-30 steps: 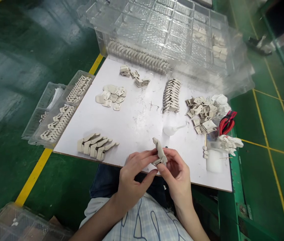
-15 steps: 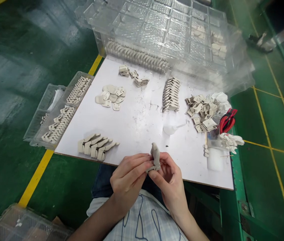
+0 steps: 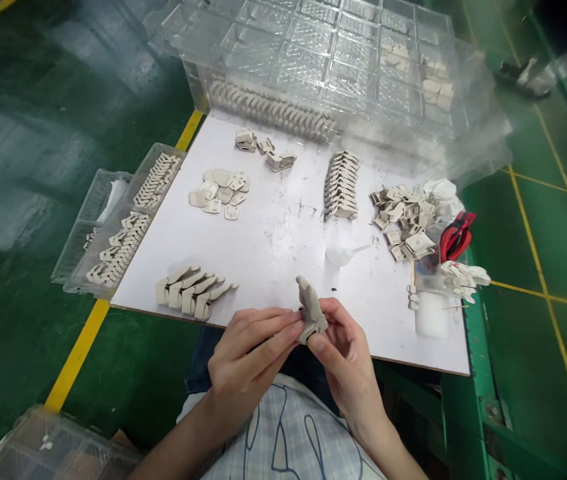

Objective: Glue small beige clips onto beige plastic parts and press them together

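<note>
Between both hands, over the front edge of the white board, is a beige curved plastic part [image 3: 312, 308], held upright with its narrow tip up. My left hand [image 3: 251, 350] has its fingers pressed against the part's left side. My right hand [image 3: 348, 353] pinches its lower right end between thumb and fingers. To the left on the board stands a row of similar beige parts [image 3: 191, 293]. Just beyond my right hand lies a white squeeze bottle [image 3: 338, 256] with a thin nozzle. A tiny dark piece [image 3: 334, 289] lies nearby.
The white board [image 3: 273, 247] carries flat beige pieces [image 3: 221, 190], a stacked row [image 3: 342, 187] and a loose heap [image 3: 406, 217]. Red-handled pliers [image 3: 456, 237] and a white cylinder [image 3: 432, 315] are at right. Clear compartment trays [image 3: 308, 60] stand behind; filled trays [image 3: 118, 247] sit at left.
The beige part has turned in my fingers, its tip now leaning left and its broad side more in view. Both hands keep hold of it; my left hand has shifted slightly left.
</note>
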`<action>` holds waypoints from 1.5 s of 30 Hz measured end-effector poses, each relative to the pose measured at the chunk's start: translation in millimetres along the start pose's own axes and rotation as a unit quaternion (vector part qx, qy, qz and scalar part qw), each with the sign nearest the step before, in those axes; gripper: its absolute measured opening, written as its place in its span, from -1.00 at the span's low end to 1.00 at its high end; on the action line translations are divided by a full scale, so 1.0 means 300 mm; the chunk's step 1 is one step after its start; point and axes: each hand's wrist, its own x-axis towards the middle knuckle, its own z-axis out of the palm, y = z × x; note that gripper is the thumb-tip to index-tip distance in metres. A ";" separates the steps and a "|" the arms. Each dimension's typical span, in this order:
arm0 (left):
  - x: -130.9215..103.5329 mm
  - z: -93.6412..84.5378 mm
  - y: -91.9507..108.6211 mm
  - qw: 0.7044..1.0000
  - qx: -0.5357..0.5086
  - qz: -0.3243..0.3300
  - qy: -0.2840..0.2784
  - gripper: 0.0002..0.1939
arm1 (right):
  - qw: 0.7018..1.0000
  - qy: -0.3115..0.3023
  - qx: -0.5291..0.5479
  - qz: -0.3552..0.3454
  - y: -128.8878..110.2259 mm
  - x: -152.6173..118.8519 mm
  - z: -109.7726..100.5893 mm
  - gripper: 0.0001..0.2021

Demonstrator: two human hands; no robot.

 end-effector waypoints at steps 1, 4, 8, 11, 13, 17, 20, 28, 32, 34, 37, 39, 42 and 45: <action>-0.007 0.007 0.002 1.000 -0.002 -0.005 0.009 -0.64 | 1.000 0.002 -0.009 -0.003 0.001 -0.001 0.001 -0.73; -0.036 0.023 -0.001 0.999 -0.018 -0.038 0.029 -0.65 | 0.997 0.022 -0.069 -0.017 0.000 -0.002 0.009 -0.76; -0.059 0.021 -0.014 0.993 -0.043 -0.104 0.042 -0.69 | 0.982 0.038 -0.173 -0.073 -0.006 0.003 0.035 -0.81; -0.058 0.013 -0.014 0.992 -0.047 -0.111 0.047 -0.73 | 0.973 0.029 -0.195 -0.118 -0.011 0.009 0.047 -0.79; -0.058 0.014 -0.007 0.992 -0.048 -0.110 0.046 -0.69 | 0.970 0.028 -0.199 -0.137 -0.014 0.010 0.047 -0.81; -0.076 0.027 0.012 0.991 -0.056 -0.108 0.048 -0.52 | 0.965 0.025 -0.217 -0.148 -0.024 0.000 0.041 -0.84; -0.087 0.036 0.023 0.992 -0.069 -0.096 0.052 -0.47 | 0.966 0.016 -0.211 -0.148 -0.033 -0.015 0.040 -0.84; -0.045 0.022 0.012 0.995 -0.072 -0.067 0.018 -0.58 | 0.977 0.033 -0.174 -0.120 -0.034 -0.010 0.047 -0.86; -0.014 0.006 0.005 0.999 0.020 -0.035 0.017 -0.68 | 0.995 0.051 -0.059 -0.061 -0.004 0.007 0.058 -0.77; 0.000 -0.003 0.004 0.997 0.060 -0.023 0.033 -0.74 | 0.999 0.028 -0.012 -0.023 0.009 0.014 0.059 -0.71; 0.020 -0.014 0.002 0.996 0.089 0.000 0.018 -0.82 | 1.000 0.008 -0.015 -0.021 0.014 0.020 0.043 -0.64; 0.028 -0.022 -0.002 0.993 0.110 0.029 -0.023 -0.86 | 0.997 0.028 -0.065 -0.044 0.007 0.022 0.020 -0.58; 0.025 -0.042 -0.005 0.984 0.132 0.089 -0.082 -0.87 | 0.981 0.037 -0.184 -0.038 -0.010 0.031 -0.015 -0.67; -0.008 -0.087 -0.006 0.979 0.170 0.088 -0.073 -0.85 | 0.967 -0.019 -0.254 -0.011 -0.014 0.057 -0.032 -0.81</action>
